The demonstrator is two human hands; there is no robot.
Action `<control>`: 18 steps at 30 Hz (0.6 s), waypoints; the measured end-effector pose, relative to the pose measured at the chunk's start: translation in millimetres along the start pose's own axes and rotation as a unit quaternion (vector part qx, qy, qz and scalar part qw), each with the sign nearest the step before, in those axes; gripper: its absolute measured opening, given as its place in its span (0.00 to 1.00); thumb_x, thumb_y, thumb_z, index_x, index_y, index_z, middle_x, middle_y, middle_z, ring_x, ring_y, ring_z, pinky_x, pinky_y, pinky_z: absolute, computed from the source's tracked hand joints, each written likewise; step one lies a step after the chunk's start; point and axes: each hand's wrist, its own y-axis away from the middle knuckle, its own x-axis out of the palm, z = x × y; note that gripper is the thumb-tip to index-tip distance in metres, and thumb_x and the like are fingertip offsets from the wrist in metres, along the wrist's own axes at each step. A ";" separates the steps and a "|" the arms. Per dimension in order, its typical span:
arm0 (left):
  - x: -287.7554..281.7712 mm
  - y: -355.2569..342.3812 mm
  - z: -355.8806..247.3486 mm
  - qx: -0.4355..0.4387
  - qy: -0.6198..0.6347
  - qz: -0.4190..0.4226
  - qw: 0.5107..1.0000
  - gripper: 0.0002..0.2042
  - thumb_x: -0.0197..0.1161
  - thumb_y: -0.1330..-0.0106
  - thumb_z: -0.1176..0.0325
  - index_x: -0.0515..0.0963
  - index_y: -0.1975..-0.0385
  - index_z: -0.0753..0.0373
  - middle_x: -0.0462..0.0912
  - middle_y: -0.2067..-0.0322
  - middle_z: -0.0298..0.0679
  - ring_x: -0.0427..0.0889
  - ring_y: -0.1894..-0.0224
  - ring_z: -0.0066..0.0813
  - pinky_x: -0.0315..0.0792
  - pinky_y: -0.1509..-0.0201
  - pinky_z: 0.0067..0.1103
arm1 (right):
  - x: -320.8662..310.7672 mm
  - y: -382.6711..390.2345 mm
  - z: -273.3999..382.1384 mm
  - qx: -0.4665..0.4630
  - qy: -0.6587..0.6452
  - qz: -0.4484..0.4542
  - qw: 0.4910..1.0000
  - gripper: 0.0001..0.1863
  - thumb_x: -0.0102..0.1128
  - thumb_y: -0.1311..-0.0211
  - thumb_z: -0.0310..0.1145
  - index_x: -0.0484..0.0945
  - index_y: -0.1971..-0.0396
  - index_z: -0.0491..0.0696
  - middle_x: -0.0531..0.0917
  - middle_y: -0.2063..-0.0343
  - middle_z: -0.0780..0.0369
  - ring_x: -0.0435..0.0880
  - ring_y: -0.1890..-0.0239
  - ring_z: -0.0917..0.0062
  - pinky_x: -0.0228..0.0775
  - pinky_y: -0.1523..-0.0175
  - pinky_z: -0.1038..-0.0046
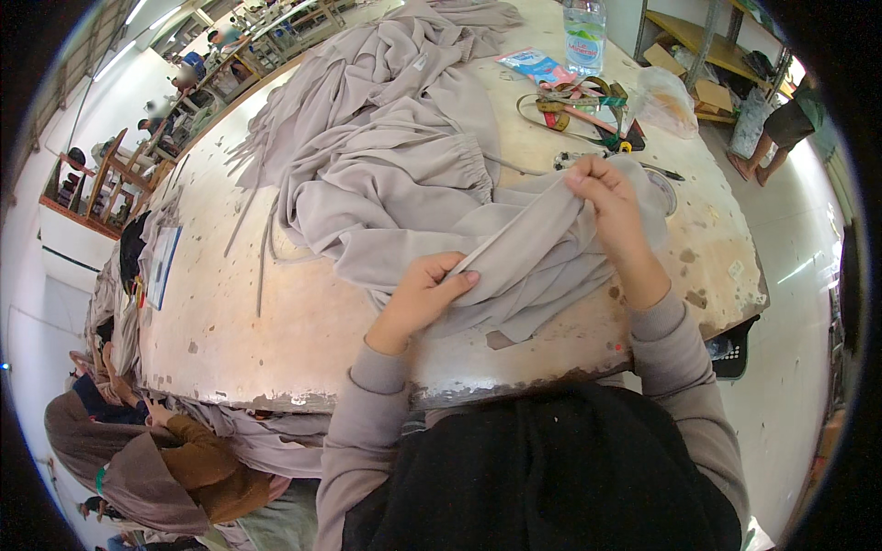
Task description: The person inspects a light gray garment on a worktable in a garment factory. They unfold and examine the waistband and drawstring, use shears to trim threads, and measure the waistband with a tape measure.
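Note:
A light grey garment lies across the near part of the table, with one edge stretched taut between my two hands. My left hand pinches this edge at its lower left end, thumb on top of the cloth. Farther up and to the right, my right hand is closed on the other end of the same edge, thumb and fingers together. Loose folds hang below the stretched edge toward the table front. Beyond my hands a heap of the same grey garments spreads to the far side, some with gathered cuffs and dangling cords.
The worn table has a chipped front edge. At the far right are a water bottle, a blue packet, a tape measure and a plastic bag. A clipboard lies left. Near left sits a co-worker.

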 end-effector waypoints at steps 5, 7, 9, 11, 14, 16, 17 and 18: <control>-40.7 6.6 -2.6 -0.046 0.019 0.023 0.999 0.08 0.55 0.38 0.69 0.76 0.67 0.67 0.69 0.80 0.23 0.61 0.77 0.07 0.55 0.75 0.09 | -19.7 -8.1 15.4 -0.142 -0.019 -0.203 0.969 0.03 0.54 0.43 0.27 0.74 0.70 0.44 0.75 0.73 0.69 0.70 0.71 0.87 0.60 0.65 0.85; -51.2 8.0 -3.3 -0.032 0.007 -0.024 0.999 0.06 0.55 0.38 0.71 0.76 0.67 0.67 0.69 0.81 0.23 0.62 0.78 0.07 0.55 0.75 0.08 | -30.2 -9.0 22.4 -0.226 -0.213 -0.209 0.927 0.04 0.50 0.39 0.28 0.73 0.70 0.44 0.75 0.74 0.68 0.71 0.71 0.86 0.61 0.64 0.86; -52.8 7.1 -2.6 0.024 -0.050 -0.080 0.995 0.05 0.55 0.40 0.74 0.76 0.67 0.67 0.70 0.80 0.24 0.63 0.77 0.08 0.56 0.74 0.08 | -38.2 -9.4 26.3 -0.272 -0.223 -0.213 0.912 0.05 0.50 0.38 0.29 0.72 0.69 0.44 0.75 0.74 0.68 0.72 0.71 0.86 0.62 0.63 0.85; -48.2 3.7 -2.0 0.062 -0.114 -0.141 0.981 0.05 0.56 0.43 0.76 0.75 0.67 0.66 0.72 0.77 0.26 0.66 0.75 0.10 0.59 0.71 0.10 | -42.5 -11.2 27.5 -0.282 -0.221 -0.225 0.906 0.05 0.50 0.37 0.30 0.72 0.69 0.44 0.76 0.74 0.68 0.73 0.70 0.86 0.63 0.63 0.84; -36.1 -5.6 -2.4 0.138 -0.247 -0.224 0.933 0.07 0.60 0.48 0.76 0.75 0.68 0.65 0.75 0.72 0.31 0.72 0.68 0.18 0.65 0.64 0.14 | -43.3 -14.9 26.3 -0.254 -0.207 -0.231 0.916 0.05 0.50 0.36 0.30 0.71 0.69 0.45 0.76 0.73 0.68 0.73 0.70 0.87 0.64 0.63 0.84; -30.2 -11.6 -4.7 0.221 -0.365 -0.251 0.869 0.09 0.63 0.51 0.74 0.75 0.69 0.64 0.75 0.70 0.36 0.73 0.66 0.25 0.65 0.61 0.18 | -42.1 -16.6 25.3 -0.239 -0.210 -0.219 0.923 0.05 0.51 0.36 0.30 0.72 0.69 0.45 0.76 0.73 0.68 0.73 0.69 0.87 0.64 0.63 0.84; -27.0 -11.0 -5.3 0.262 -0.385 -0.248 0.849 0.09 0.63 0.52 0.73 0.75 0.69 0.62 0.74 0.69 0.36 0.73 0.64 0.29 0.64 0.59 0.22 | -41.7 -17.0 25.1 -0.231 -0.207 -0.232 0.922 0.05 0.51 0.36 0.30 0.72 0.69 0.46 0.76 0.73 0.68 0.73 0.69 0.87 0.64 0.62 0.84; -23.8 -10.2 -5.5 0.281 -0.406 -0.241 0.836 0.10 0.63 0.53 0.72 0.75 0.69 0.60 0.74 0.69 0.37 0.72 0.62 0.33 0.62 0.57 0.25 | -41.4 -16.8 24.9 -0.225 -0.206 -0.244 0.921 0.05 0.51 0.36 0.31 0.72 0.69 0.46 0.76 0.72 0.68 0.73 0.69 0.87 0.65 0.62 0.84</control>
